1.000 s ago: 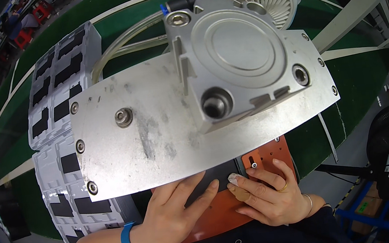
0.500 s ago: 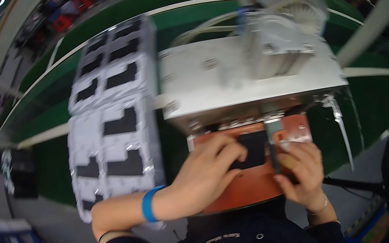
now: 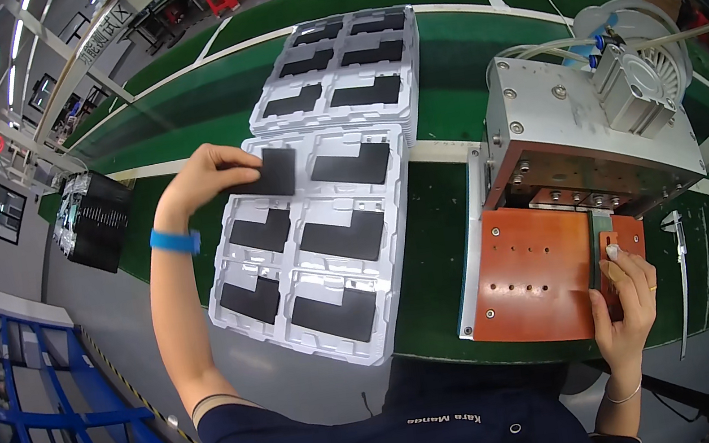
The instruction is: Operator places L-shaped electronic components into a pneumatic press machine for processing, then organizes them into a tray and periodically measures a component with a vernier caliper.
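My left hand (image 3: 208, 180) pinches a flat black piece (image 3: 278, 174) between thumb and fingers, above the far-left compartment of the nearer white plastic tray (image 3: 290, 276). Flat black L-shaped pieces (image 3: 346, 235) lie in the tray's other compartments. My right hand (image 3: 627, 301) is on the right part of an orange plate (image 3: 536, 287) at the front of a metal press (image 3: 553, 116). Its fingers curl at a small whitish part (image 3: 612, 251), with the thumb beside a dark green strip (image 3: 596, 249). What these fingers grip is not clear.
A second tray stack (image 3: 333, 70) with similar black pieces stands behind the nearer one. Right of the press lies a caliper-like metal tool (image 3: 681, 284). A black ridged box (image 3: 90, 222) sits at the far left of the green bench (image 3: 427, 256). Blue metal racking (image 3: 44, 401) stands lower left.
My view has swung left. My left hand has gone from the orange plate to the tray, carrying the black piece that lay on the plate. My right hand stays at the plate.
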`<state>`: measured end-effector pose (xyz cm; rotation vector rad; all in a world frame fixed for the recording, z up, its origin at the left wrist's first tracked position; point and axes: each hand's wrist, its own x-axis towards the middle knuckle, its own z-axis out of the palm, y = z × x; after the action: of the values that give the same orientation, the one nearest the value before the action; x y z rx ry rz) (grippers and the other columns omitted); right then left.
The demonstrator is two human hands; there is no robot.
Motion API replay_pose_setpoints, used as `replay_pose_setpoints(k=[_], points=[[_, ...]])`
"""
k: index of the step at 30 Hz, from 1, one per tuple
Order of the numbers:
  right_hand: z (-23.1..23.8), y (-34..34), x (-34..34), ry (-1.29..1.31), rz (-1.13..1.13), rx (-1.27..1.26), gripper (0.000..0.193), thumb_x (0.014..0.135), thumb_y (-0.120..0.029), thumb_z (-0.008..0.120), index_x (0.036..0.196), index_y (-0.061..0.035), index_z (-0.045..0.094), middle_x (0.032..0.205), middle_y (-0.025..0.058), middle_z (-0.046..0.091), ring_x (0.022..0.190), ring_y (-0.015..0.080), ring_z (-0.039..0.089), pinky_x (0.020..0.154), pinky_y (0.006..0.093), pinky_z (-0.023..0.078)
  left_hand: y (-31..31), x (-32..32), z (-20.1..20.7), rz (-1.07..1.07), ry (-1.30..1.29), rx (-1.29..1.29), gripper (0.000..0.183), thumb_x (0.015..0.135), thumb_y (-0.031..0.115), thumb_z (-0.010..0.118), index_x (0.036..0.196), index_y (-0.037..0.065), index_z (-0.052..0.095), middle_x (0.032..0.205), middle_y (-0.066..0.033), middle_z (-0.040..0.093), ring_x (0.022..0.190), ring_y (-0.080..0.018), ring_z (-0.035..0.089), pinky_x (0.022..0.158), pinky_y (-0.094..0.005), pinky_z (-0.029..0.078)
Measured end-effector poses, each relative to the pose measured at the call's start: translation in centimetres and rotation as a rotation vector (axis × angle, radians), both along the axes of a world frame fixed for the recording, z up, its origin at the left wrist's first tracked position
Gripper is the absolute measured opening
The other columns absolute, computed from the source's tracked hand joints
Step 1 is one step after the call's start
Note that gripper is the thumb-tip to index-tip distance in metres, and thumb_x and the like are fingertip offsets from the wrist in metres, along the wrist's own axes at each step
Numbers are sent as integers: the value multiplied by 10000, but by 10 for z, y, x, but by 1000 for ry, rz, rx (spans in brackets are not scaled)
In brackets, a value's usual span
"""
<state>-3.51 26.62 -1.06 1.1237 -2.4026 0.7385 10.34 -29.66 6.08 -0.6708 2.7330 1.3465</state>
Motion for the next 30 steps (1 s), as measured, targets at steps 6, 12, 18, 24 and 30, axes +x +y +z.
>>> replay_pose_setpoints(k=[6, 12, 18, 24, 30], points=[[0, -4, -2, -16, 1, -50, 328, 734, -84, 796, 1031, 19, 701, 1205, 150, 669, 1083, 370, 586, 952, 448, 465, -65, -23, -57, 40, -4, 80, 197, 863, 61, 783, 1048, -6, 775, 992, -61, 761, 892, -119, 682, 848, -250, 539], [0, -5, -1, -18, -7, -55, 319, 726, -77, 797, 1014, 20, 702, 1194, 152, 670, 1047, 366, 595, 920, 440, 476, -43, -24, -81, 45, 70, -208, 170, 820, 95, 805, 972, 19, 791, 964, -94, 747, 914, -196, 687, 849, -312, 538], [0, -5, 0, -10, 7, -67, 324, 719, -82, 803, 1013, 16, 706, 1183, 150, 674, 1026, 362, 601, 898, 435, 483, 11, -24, -75, 11, 453, -648, 258, 754, 228, 852, 931, 57, 776, 960, -94, 711, 968, -293, 625, 874, -390, 504], [2, -6, 1, 6, -8, -81, 324, 709, -94, 815, 1001, 3, 711, 1165, 136, 682, 1007, 344, 611, 881, 422, 485, 65, -77, -81, -327, 327, -568, 449, 683, 318, 907, 1023, 95, 717, 891, -53, 656, 950, -239, 563, 867, -370, 465], [5, -7, -5, 63, -1, -111, 345, 695, -137, 844, 993, -22, 715, 1132, 115, 698, 972, 314, 634, 857, 403, 507, 54, -90, -75, -428, 175, -427, 362, 756, 271, 869, 791, -4, 636, 688, -89, 543, 631, -224, 472, 610, -356, 394]])
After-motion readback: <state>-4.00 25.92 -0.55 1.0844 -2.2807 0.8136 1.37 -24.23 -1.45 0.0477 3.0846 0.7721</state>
